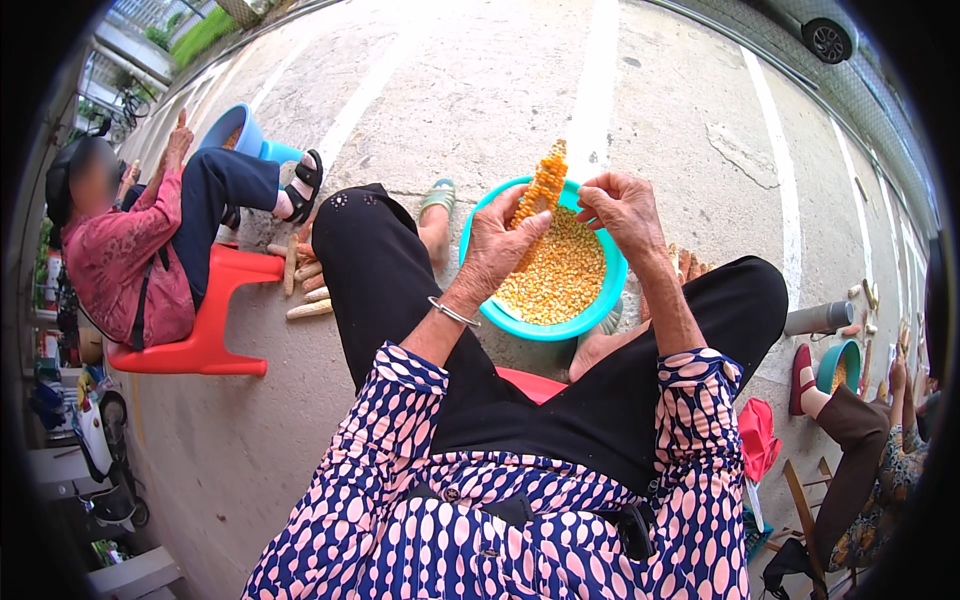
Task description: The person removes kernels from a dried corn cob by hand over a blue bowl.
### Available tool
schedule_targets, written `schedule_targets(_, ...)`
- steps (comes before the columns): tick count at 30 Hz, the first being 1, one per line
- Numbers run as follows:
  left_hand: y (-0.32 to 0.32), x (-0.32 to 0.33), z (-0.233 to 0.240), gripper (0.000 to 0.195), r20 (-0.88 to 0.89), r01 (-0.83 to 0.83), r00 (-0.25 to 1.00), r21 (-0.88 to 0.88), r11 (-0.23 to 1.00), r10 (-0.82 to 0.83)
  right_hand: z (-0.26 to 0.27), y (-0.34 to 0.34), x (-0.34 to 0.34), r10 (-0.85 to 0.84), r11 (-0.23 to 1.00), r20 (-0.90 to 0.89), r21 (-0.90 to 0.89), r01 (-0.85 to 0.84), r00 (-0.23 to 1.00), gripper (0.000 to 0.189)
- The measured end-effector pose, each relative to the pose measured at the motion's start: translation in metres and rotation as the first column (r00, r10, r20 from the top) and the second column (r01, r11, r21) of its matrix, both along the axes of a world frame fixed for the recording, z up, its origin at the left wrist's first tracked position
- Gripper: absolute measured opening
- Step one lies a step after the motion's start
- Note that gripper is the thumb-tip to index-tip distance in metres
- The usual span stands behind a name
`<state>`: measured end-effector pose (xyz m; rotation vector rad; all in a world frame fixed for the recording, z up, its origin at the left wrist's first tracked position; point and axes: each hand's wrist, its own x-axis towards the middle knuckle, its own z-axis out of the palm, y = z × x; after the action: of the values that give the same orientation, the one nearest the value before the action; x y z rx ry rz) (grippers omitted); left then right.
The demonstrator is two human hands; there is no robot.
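My left hand (501, 244) grips an ear of dried yellow corn (545, 184), its tip pointing up and away from me. A patch of kernels is gone from the ear near my thumb, baring the cob. Just right of the ear, my right hand (622, 214) has its thumb and fingers curled together, apart from the ear; any kernels inside are hidden. Both hands are over a turquoise plastic basin (517, 328) on the ground between my feet. Loose yellow kernels (559, 274) cover its bottom.
Cobs (304, 274) lie beside my left knee, more (686, 264) by my right. A person (127, 262) sits left on a red plastic stool (225, 300) near a blue basin (241, 127). Right are a grey flask (819, 319), a folded red umbrella (757, 439) and another seated person (862, 442).
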<state>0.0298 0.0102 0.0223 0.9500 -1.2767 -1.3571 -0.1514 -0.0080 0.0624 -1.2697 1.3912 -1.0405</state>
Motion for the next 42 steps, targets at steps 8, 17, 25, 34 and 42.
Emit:
schedule_targets(8,-0.002,0.012,0.020,0.033,-0.452,0.228,0.890,0.346,0.910,-0.051,0.005,0.004,0.004,0.074,0.997,-0.004,0.020,-0.074,0.997,0.020)
schedule_targets(17,-0.008,0.015,0.016,0.039,-0.609,0.297,0.793,0.376,0.878,-0.007,-0.004,0.010,0.008,0.135,0.989,0.097,0.048,-0.140,0.986,0.015)
schedule_targets(25,-0.014,0.018,0.016,0.036,-0.655,0.187,0.738,0.426,0.885,0.159,0.004,0.024,0.021,0.270,0.948,0.253,0.099,-0.303,0.929,0.015)
schedule_targets(34,-0.015,0.019,0.014,0.034,-0.642,0.145,0.739,0.450,0.881,0.206,-0.003,0.038,0.040,0.249,0.968,0.255,-0.024,-0.252,0.934,0.015)
schedule_targets(42,-0.019,0.019,0.010,0.032,-0.647,0.175,0.747,0.412,0.894,0.152,-0.004,0.045,0.051,0.269,0.963,0.288,-0.069,-0.260,0.919,0.015)
